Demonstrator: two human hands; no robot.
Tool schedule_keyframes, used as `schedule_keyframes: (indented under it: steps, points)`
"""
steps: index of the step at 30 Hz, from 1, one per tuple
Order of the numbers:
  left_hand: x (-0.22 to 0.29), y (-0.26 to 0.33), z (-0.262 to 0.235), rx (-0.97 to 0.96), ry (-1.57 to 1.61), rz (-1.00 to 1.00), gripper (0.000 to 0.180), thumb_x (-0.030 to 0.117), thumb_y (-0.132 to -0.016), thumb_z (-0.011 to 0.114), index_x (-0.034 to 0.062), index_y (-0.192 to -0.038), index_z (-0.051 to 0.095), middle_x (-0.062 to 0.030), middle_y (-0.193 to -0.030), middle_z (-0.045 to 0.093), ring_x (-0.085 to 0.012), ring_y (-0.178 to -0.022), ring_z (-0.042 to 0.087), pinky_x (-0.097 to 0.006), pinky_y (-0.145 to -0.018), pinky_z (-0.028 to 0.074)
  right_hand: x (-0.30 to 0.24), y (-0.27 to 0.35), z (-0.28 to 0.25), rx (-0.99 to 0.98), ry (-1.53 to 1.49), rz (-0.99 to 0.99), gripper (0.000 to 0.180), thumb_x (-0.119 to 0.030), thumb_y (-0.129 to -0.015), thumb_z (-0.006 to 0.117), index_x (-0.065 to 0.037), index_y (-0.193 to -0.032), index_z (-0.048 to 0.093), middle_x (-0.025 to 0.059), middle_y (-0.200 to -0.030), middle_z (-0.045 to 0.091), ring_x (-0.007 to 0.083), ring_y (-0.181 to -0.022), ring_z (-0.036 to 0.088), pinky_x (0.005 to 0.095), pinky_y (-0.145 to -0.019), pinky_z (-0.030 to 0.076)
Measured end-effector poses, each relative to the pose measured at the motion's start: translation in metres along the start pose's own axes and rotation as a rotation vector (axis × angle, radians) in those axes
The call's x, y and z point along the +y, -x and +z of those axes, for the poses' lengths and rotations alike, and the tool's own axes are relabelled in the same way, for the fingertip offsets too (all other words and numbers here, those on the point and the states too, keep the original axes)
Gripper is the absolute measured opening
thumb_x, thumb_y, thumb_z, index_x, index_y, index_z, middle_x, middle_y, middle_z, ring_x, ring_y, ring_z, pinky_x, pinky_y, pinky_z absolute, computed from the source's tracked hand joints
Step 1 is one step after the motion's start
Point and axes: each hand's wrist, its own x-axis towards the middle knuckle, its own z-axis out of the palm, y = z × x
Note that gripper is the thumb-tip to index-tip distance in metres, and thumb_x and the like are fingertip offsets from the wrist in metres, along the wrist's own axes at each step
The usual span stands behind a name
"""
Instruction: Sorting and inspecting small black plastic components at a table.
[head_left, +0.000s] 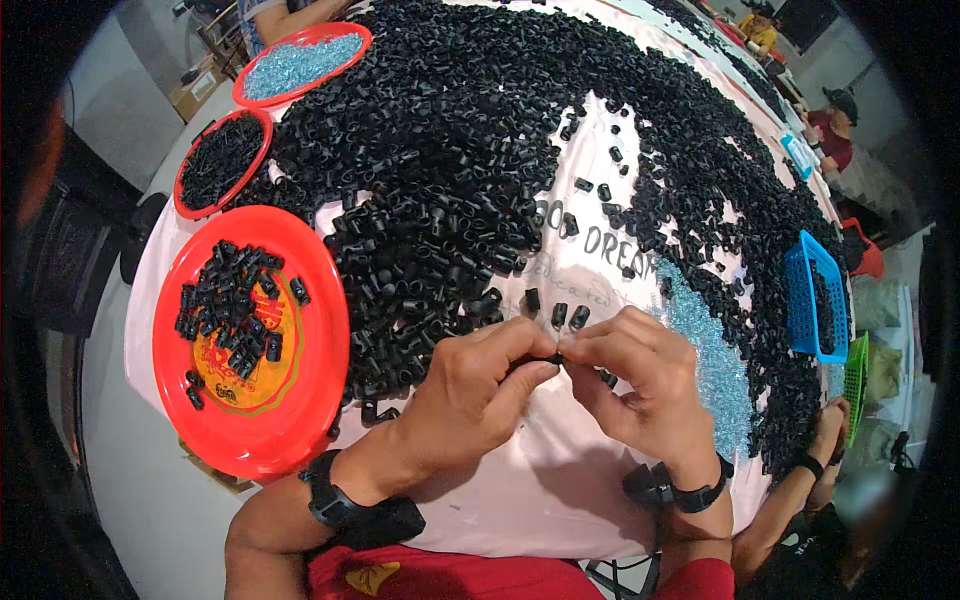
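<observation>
Right at the near edge of the counter (560,490), the left hand (470,395) and the right hand (640,385) meet fingertip to fingertip. Between them sits one small black part (556,356), mostly hidden; the fingers of both hands are closed on it, thumbs and forefingers pinching from either side. Whether there is a second piece in the pinch I cannot tell.

Judging from the loose ones nearby, the part is a short plastic tube: light, stiff, smooth enough to slip, and too small for anything but a fingertip grip. It probably takes best across its barrel, with the ends left free. It looks unlikely to break, though easy to drop and lose in the heap.

That heap (450,150) of the same black parts covers most of the counter, spreading away from the hands in a broad arc. Just right of the right hand lies a drift of pale blue beads (715,360). To the left, a red plate (300,390) holds a small cluster of black parts; further back a second red plate (185,205) holds more, and a third (245,85) holds blue beads. A blue basket (800,300) stands at the right edge. Both wrists carry black bands. Another person's arm (800,490) reaches in at lower right.
</observation>
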Motion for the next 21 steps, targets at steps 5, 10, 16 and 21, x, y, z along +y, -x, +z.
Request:
schedule_keyframes:
  steps: [5,10,16,21]
  points:
    - [0.001,-0.002,0.0,-0.016,-0.091,0.098,0.008,-0.001,-0.091,0.066,-0.0012,-0.098,0.062,-0.0198,-0.085,0.063,-0.0384,-0.076,0.064,-0.041,-0.065,0.05,-0.002,0.002,-0.002,-0.04,0.062,-0.039,0.025,0.007,-0.071,0.074,0.001,-0.095,0.072,0.0144,-0.089,0.071,0.0303,-0.074,0.066,0.0382,-0.065,0.054]
    - [0.006,0.002,0.003,0.015,-0.009,-0.017,0.011,0.002,-0.094,0.067,-0.0028,-0.102,0.063,-0.0169,-0.084,0.066,-0.0263,-0.068,0.066,-0.036,-0.059,0.05,-0.001,0.004,0.005,0.013,0.028,-0.01,0.028,0.007,-0.071,0.074,0.001,-0.098,0.073,0.0143,-0.089,0.07,0.031,-0.074,0.065,0.0383,-0.066,0.055]
    - [0.007,0.003,0.009,0.032,0.425,-0.373,0.018,0.009,-0.101,0.064,-0.001,-0.115,0.065,-0.0045,-0.088,0.07,-0.0058,-0.071,0.064,-0.024,-0.057,0.051,-0.008,0.001,0.008,0.033,0.03,-0.023,0.037,0.004,-0.073,0.077,0.002,-0.109,0.072,0.0154,-0.097,0.069,0.0314,-0.081,0.065,0.0382,-0.068,0.055]
    - [0.004,0.002,0.008,0.0,0.657,-0.498,0.019,0.011,-0.104,0.061,-0.0002,-0.12,0.064,-0.0022,-0.095,0.071,-0.0039,-0.08,0.065,-0.019,-0.067,0.051,-0.006,0.003,0.011,0.048,0.078,-0.079,0.045,-0.003,-0.074,0.083,0.002,-0.116,0.069,0.014,-0.1,0.067,0.0308,-0.081,0.062,0.0389,-0.067,0.054]
